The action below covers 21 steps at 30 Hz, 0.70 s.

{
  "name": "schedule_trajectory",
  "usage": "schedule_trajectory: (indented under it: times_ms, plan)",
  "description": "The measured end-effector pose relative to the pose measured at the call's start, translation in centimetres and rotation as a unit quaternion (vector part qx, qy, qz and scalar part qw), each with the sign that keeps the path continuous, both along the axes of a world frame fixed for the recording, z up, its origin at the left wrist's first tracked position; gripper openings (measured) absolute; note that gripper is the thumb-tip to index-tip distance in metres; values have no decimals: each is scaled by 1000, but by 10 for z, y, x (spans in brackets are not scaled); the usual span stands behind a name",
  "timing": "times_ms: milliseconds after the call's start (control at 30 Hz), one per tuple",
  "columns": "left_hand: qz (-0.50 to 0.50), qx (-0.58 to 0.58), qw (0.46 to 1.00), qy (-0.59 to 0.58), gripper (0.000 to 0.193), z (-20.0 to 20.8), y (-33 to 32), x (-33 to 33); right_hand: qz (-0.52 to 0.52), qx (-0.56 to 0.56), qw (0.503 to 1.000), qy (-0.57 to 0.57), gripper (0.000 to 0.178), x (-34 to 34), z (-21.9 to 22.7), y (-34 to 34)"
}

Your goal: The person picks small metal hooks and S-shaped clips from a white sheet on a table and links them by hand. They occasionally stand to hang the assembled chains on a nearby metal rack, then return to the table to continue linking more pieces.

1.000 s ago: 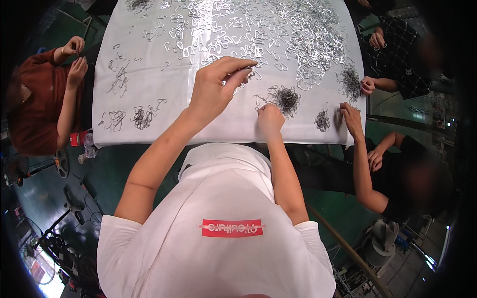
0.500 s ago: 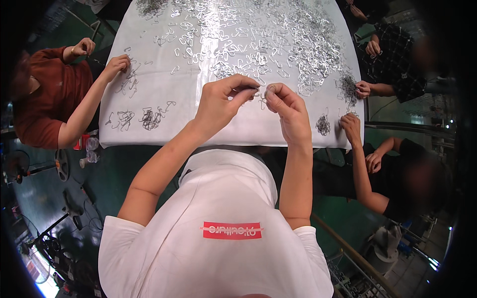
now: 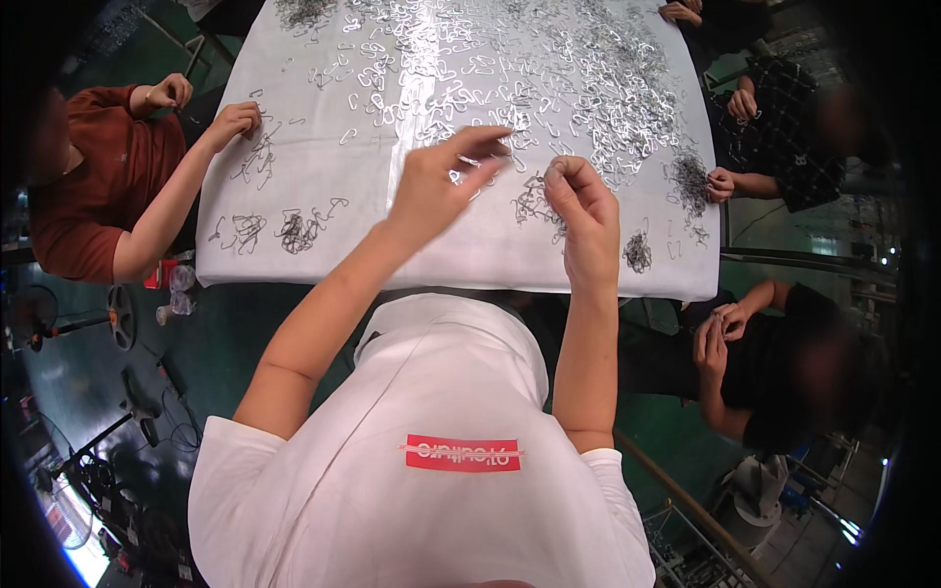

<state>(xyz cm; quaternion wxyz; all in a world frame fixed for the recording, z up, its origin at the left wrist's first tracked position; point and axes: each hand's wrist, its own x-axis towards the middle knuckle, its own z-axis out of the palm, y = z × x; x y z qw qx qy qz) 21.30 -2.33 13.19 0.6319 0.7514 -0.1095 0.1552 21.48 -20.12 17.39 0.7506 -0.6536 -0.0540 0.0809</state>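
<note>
My left hand hangs over the table, thumb and fingers apart and slightly blurred, with nothing visible between them. Just to its right, my right hand pinches thumb against forefinger. Whatever sits in that pinch is too small to make out. Beneath and between the hands lies a small heap of bent metal hooks, partly hidden by my right hand. Farther off, a wide scatter of shiny hooks covers the white tabletop.
Hook piles lie near my left and near my right. A denser dark pile sits by the right edge. A person in a rust-coloured shirt works at left; several others in dark clothes work at right.
My hands have moved apart; the left has opened and lifted away, the right shifted slightly right. At right, the nearest co-worker's hand has left the table and joined their other hand.
</note>
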Motion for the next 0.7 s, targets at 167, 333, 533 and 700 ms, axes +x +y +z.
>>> schedule_trajectory:
  times_ms: [167,333,533,700]
  plan:
    - [59,136,974,170,13,-94,25,26,-7,-11,1000,-25,10,3,6,-10]
    - [32,313,949,19,22,-176,1,20,4,1,1000,-20,10,14,4,-16]
    - [13,468,881,-75,30,-201,-5,21,21,-3,999,-25,13,24,-1,-13]
    - [110,416,901,-66,17,-150,6,32,12,-27,999,-45,14,24,-3,-11]
